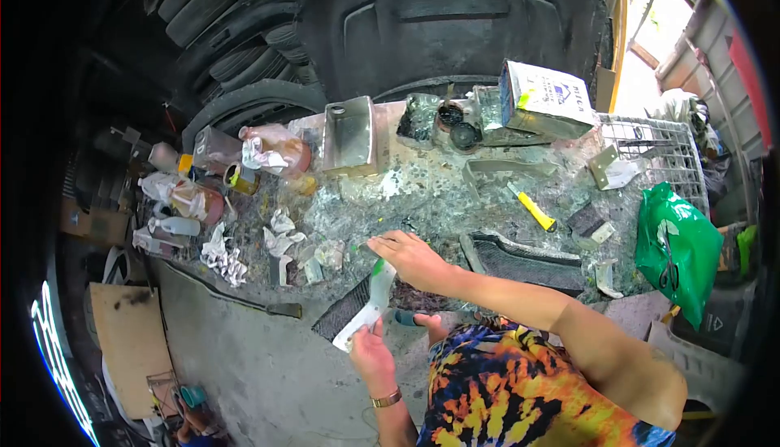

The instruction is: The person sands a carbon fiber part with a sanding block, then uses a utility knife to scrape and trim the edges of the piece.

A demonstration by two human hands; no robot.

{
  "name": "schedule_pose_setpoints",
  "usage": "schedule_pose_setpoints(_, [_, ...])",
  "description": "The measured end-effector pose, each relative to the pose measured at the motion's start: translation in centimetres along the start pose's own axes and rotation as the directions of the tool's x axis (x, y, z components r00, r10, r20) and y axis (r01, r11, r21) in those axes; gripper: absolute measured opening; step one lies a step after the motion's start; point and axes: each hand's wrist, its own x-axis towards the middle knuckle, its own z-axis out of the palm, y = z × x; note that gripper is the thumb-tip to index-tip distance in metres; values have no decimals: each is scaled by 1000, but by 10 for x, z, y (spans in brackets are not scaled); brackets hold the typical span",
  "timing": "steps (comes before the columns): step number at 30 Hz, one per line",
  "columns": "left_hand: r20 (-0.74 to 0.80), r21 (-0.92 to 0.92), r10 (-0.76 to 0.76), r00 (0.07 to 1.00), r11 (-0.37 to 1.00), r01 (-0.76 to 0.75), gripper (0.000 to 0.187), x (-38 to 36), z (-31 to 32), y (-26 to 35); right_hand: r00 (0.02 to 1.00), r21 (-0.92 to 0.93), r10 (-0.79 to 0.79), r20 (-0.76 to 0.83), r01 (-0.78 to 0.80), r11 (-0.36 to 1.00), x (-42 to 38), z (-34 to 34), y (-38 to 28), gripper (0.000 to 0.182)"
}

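Note:
A black woven-textured part with a pale, curved strip along one side is held in front of my body, past the bench's near edge. My left hand, with a watch on the wrist, pinches the strip's lower end. At its upper end, near a green patch, my right hand is closed with its fingers bent over the strip. Another black textured part lies on the bench to the right of my right hand.
The cluttered bench carries a metal tray, a large tin, a yellow-handled tool, crumpled paper and bottles. A green bag with scissors sits at right. Another person's hand shows at lower left.

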Motion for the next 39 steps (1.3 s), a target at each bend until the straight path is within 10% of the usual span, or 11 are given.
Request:
schedule_pose_setpoints(13, [160,-141,29,987,990,-6,36,4,11,-4,986,-134,-145,83,156,979,-28,4,-52,54])
schedule_pose_setpoints(39, [-44,-65,-39,998,997,36,13,3,6,-8,963,-337,-248,105,269,902,-18,3,-41,55])
